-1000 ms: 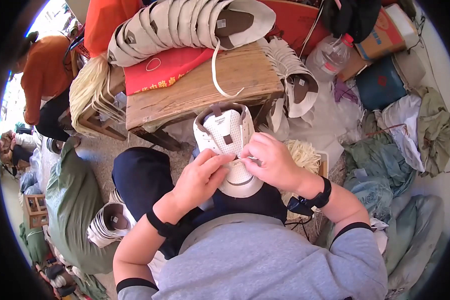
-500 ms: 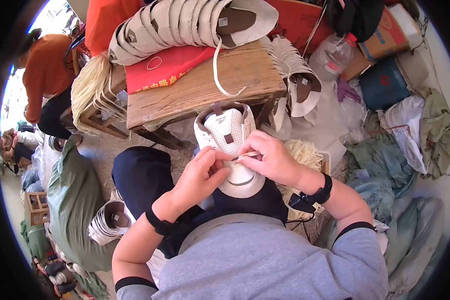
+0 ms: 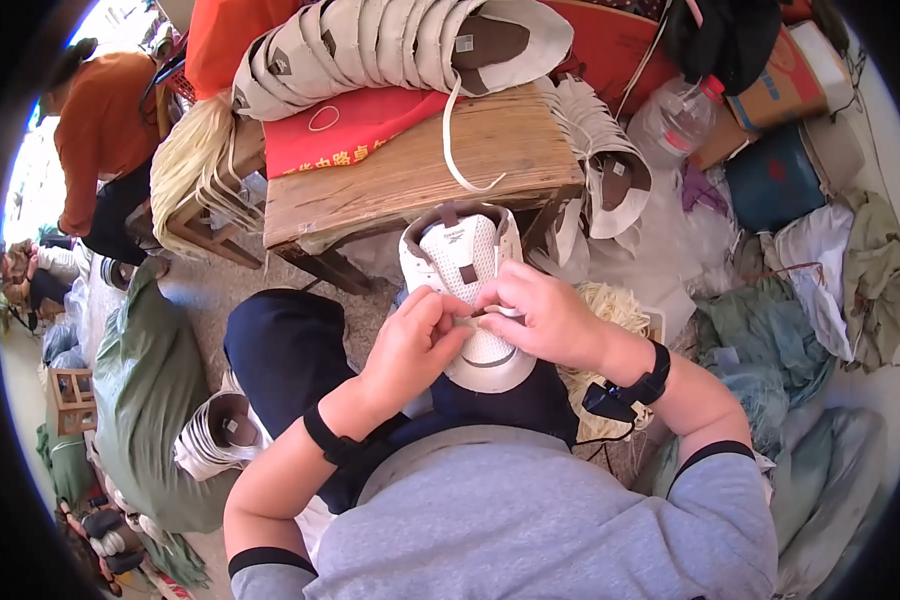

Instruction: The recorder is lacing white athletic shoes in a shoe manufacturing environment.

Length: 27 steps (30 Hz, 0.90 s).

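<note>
Both hands meet over a white shoe [image 3: 467, 285] that rests on the person's lap, toe toward the body; the left hand [image 3: 410, 345] and the right hand [image 3: 542, 318] pinch together at the shoe's throat, fingertips closed on something thin and pale there (a lace, most likely, though it is too small to be sure). The shoe's tongue and mesh top show just beyond the fingers; no lacing crosses them, so the work looks to be at its start on this shoe, with most of it left.

Beyond the hands stands a wooden bench [image 3: 420, 170]; on it lies a long nested row of shoe uppers [image 3: 390, 45] over a red cloth [image 3: 355, 125], and one loose lace [image 3: 455, 140] hangs over the bench edge. A second stack [image 3: 600, 150] hangs past the right hand, and a third stack [image 3: 215, 435] lies low beside the left forearm. A straw-coloured bundle of laces [image 3: 610, 310] sits under the right wrist.

Against the picture half a second ago, little differs; the hands keep the same pinch at the same spot, and the shoe lies as it did, tilted perhaps a touch more toward the bench.
</note>
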### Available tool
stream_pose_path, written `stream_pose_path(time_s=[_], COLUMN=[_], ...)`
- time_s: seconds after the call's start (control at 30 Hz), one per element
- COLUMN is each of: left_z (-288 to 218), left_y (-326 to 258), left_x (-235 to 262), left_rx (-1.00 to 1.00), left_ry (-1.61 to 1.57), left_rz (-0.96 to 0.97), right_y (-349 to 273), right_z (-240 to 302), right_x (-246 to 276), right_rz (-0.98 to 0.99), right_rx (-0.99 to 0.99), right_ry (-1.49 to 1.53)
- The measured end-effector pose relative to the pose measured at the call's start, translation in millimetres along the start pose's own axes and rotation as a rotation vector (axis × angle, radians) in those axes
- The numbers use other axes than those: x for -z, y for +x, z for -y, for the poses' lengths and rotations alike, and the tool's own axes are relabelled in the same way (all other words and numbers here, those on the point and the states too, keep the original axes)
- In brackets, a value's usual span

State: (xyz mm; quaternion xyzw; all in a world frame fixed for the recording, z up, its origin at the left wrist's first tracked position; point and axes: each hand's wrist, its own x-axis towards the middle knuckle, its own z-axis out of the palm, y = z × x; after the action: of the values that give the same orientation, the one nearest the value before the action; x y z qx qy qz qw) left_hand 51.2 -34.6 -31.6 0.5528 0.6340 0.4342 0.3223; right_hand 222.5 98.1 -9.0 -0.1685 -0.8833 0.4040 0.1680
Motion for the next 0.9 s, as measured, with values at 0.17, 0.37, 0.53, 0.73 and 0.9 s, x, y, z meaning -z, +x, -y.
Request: stream_pose_path(time_s=[0.17,0.37,0.53,0.73,0.9], left_z=[-2.2,-0.2,64.9,193.5,242.9], left_y=[9.6,0.7,-62.2,-225.4,-304.1], left_x=[6.5,67.1,241.0,400.8,430.7], left_rx=[-0.365,-0.444,-0.045,0.41,0.361], left_ry=[0.371,1.02,0.976,0.058,-0.512], left_rz=[-0.098,-0.254,-1.065,-1.749,-1.447], right_y=[6.8,1.9,-17.8,-38.8,-85.5], right_z=[-10.5,-5.6,-32.5,-49.9,-139.9], right_x=[4.8,15.8,48.5,72.5,102.3], right_rz=[0.126,0.109,0.249,0.437,0.275], right_rx=[0.004,-0.129,-0.431,-0.467,-0.145], right_ry=[0.055,0.137,0.404,0.268,-0.344])
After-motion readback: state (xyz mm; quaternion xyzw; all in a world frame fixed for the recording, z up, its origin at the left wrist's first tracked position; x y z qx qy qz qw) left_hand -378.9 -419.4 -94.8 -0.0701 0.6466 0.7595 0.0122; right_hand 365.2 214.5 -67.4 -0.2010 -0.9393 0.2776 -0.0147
